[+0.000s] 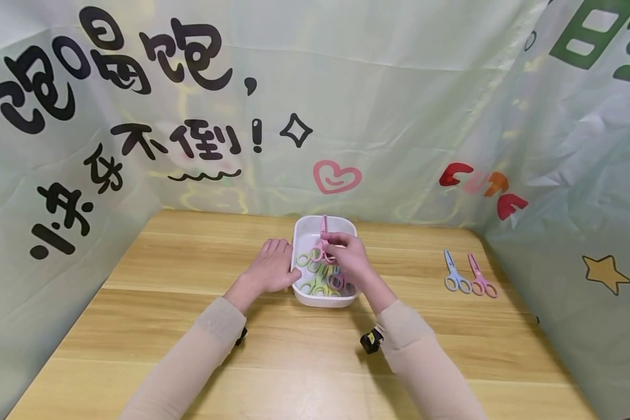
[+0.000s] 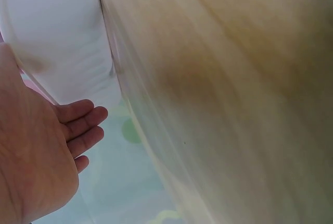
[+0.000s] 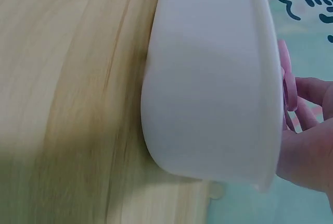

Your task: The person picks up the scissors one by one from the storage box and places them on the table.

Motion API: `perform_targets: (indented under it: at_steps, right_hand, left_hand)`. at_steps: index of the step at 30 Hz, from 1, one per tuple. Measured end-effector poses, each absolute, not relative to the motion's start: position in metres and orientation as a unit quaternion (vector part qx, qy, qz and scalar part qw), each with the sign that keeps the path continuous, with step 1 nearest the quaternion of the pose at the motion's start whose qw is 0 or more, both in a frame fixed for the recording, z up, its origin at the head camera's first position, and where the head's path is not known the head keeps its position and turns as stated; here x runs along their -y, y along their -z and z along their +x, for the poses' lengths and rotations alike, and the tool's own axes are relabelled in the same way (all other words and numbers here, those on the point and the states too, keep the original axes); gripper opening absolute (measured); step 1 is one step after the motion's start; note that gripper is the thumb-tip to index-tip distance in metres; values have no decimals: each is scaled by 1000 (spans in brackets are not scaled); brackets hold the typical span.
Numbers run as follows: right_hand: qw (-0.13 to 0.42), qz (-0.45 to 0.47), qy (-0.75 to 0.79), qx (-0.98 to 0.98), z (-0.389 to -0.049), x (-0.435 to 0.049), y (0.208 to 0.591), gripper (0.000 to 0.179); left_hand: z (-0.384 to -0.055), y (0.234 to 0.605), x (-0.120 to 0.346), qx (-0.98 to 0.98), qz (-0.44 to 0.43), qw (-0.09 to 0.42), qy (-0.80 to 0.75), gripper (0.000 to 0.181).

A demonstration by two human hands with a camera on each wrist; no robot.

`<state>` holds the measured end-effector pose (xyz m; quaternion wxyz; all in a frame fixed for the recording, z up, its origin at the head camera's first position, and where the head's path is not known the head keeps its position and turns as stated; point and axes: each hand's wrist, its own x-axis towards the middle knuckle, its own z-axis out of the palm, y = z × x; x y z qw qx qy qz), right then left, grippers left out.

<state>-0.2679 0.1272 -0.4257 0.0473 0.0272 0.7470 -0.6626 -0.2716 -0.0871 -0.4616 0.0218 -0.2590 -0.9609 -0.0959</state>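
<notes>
Could pass over the desk in front of the white tub, between the left sleeve and right sleeve, and again beyond the right sleeve, up to 2 flat obstacles, the blue scissors and pink scissors. Blocked along the tub's left rim by the left grip, and over its right side by the right grip with the held scissors. Closed off behind by the printed curtain.
</notes>
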Motion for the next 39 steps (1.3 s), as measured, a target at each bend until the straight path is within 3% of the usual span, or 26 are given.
perform_targets:
  at_steps: [13, 39]
  right_hand:
    - [0, 0, 620, -785, -255, -150, 420, 30]
    - [5, 21, 663, -749, -239, -201, 414, 39]
  left_hand:
    - [-273, 463, 86, 961, -260, 18, 89, 56]
    - [-271, 458, 87, 962, -262, 15, 82, 56]
